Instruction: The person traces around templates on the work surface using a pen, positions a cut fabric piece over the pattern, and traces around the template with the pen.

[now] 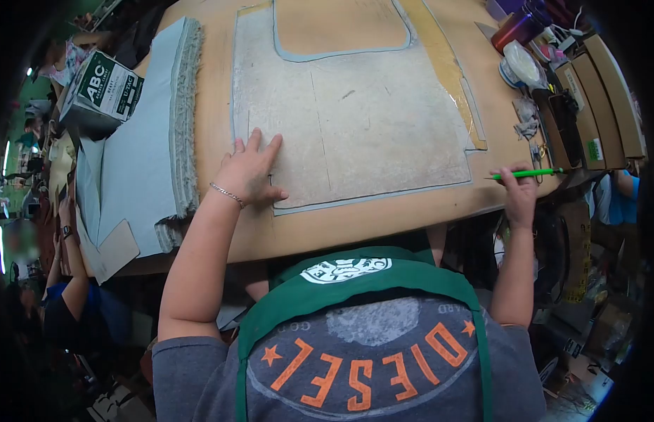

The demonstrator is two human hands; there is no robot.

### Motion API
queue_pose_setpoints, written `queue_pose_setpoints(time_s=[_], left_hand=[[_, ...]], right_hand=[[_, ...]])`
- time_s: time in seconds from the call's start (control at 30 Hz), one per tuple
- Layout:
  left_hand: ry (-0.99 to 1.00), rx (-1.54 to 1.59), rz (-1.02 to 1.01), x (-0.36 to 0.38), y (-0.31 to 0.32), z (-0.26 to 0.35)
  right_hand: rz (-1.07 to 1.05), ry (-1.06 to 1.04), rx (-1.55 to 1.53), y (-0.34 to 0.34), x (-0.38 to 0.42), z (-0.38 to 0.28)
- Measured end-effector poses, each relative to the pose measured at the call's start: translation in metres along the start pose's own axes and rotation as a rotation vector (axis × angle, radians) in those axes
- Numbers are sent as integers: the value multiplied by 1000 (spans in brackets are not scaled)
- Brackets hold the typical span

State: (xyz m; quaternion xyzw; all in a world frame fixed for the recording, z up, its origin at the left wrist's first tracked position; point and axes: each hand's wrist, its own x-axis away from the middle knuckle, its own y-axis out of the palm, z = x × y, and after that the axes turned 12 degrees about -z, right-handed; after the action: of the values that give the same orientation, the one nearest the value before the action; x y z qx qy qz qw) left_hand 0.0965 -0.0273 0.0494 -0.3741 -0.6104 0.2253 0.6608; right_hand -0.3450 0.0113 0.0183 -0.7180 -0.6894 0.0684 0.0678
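A large worn, pale pattern template (369, 119) lies flat on the table, with a wide U-shaped cutout at its far side and yellow tape along its right edge. Under it a light blue-grey sheet (327, 205) shows as a thin border, with a dark line along the template's edge. My left hand (249, 169) rests with spread fingers on the template's left edge, near its lower left corner. My right hand (519, 193) holds a bright green pen (527, 173) at the table's right front edge, right of the template and apart from it.
A thick stack of blue-grey fabric (147, 141) lies at left, with a box marked ABC (105, 91) on it. On the right are a dark tumbler (520, 24), a plastic-wrapped roll (520, 67), scissors (542, 151) and cardboard boxes (594, 105). Another person's arm (74, 267) is at far left.
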Motion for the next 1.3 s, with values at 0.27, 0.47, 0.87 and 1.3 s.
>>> queue_pose_setpoints(time_s=[0.27,0.47,0.87,1.3], left_hand=[[14,-9,32,-1,4,-4],[11,-1,29,-3,6,-6],[11,-4,27,3,6,-8],[-17,20,-42,7,-3,-2]], right_hand=[[-612,-200,-126,218,9,-16],[-682,-194,-16,285,18,-20],[-626,-91,-23,212,8,-5],[265,-8,37,-91,11,32]])
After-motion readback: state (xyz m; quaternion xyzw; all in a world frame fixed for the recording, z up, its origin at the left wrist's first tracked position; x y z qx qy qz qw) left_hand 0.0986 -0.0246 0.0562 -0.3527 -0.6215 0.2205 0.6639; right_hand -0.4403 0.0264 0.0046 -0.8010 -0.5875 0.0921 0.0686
